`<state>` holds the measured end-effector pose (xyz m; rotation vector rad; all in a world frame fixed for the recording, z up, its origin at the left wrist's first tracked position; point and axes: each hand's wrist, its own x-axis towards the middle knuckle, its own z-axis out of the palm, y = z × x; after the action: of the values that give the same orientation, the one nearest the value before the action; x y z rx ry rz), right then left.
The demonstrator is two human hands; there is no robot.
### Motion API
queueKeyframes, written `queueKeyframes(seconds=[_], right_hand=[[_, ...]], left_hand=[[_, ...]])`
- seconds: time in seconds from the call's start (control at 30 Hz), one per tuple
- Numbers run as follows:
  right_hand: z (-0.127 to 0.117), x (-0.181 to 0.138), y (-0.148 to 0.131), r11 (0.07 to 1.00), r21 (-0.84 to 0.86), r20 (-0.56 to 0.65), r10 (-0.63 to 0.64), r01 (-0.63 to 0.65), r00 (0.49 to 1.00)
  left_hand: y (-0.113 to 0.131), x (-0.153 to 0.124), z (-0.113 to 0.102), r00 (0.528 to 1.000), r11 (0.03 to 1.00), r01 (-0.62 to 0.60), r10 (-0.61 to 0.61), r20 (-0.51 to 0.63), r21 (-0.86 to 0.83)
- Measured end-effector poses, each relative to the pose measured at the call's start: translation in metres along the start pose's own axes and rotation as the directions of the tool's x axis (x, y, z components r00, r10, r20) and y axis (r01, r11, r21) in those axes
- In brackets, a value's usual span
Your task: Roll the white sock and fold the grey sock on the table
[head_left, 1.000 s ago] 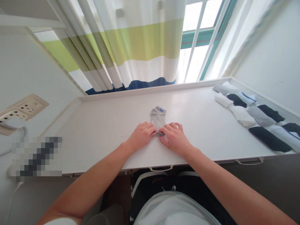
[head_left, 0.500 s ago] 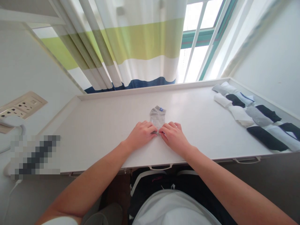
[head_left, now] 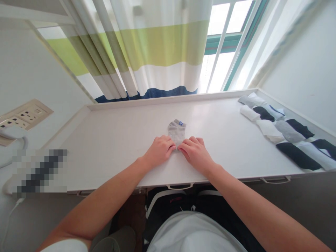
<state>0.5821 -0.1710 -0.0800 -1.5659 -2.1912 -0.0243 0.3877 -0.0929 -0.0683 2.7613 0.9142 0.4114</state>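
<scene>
A small grey ankle sock (head_left: 176,131) with a blue tag lies flat in the middle of the white table (head_left: 110,140). My left hand (head_left: 158,151) and my right hand (head_left: 195,153) sit side by side at its near end. Both have their fingers curled and pinched on the sock's near edge, which they hide. The far end with the tag points toward the window.
Several folded socks (head_left: 286,134) in white, grey and black lie in rows at the table's right side. A striped curtain (head_left: 147,52) hangs behind the table. A wall socket panel (head_left: 25,117) with a plugged-in cable is at the left.
Both hands have crept slightly forward along the sock, covering a little more of its near end. The sock's far end stays in place.
</scene>
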Motion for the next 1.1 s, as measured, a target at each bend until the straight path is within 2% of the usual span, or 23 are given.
queueKeyframes(seconds=[0.3, 0.47, 0.63, 0.8, 1.1], right_hand=[[0.002, 0.001, -0.001, 0.998, -0.056, 0.025, -0.001, 0.002, 1.000], [0.005, 0.003, 0.000, 0.998, -0.054, 0.027, 0.027, -0.025, 0.999], [0.007, 0.001, 0.002, 0.999, -0.028, 0.020, 0.034, -0.034, 0.999], [0.004, 0.001, 0.001, 0.999, -0.019, 0.021, 0.036, -0.036, 0.999], [0.003, -0.002, 0.001, 1.000, 0.000, -0.016, -0.026, 0.026, 1.000]], left_hand=[[-0.001, -0.003, 0.002, 0.999, 1.000, 0.020, -0.021, -0.040, -0.024], [-0.004, -0.005, -0.004, 0.993, 0.996, -0.084, 0.086, -0.082, 0.038], [-0.004, -0.005, -0.009, 0.992, 0.992, -0.123, 0.124, -0.034, 0.027], [-0.003, -0.003, -0.007, 0.995, 0.994, -0.101, 0.101, 0.003, 0.035], [-0.002, -0.002, -0.002, 1.000, 1.000, -0.026, 0.026, 0.003, 0.013]])
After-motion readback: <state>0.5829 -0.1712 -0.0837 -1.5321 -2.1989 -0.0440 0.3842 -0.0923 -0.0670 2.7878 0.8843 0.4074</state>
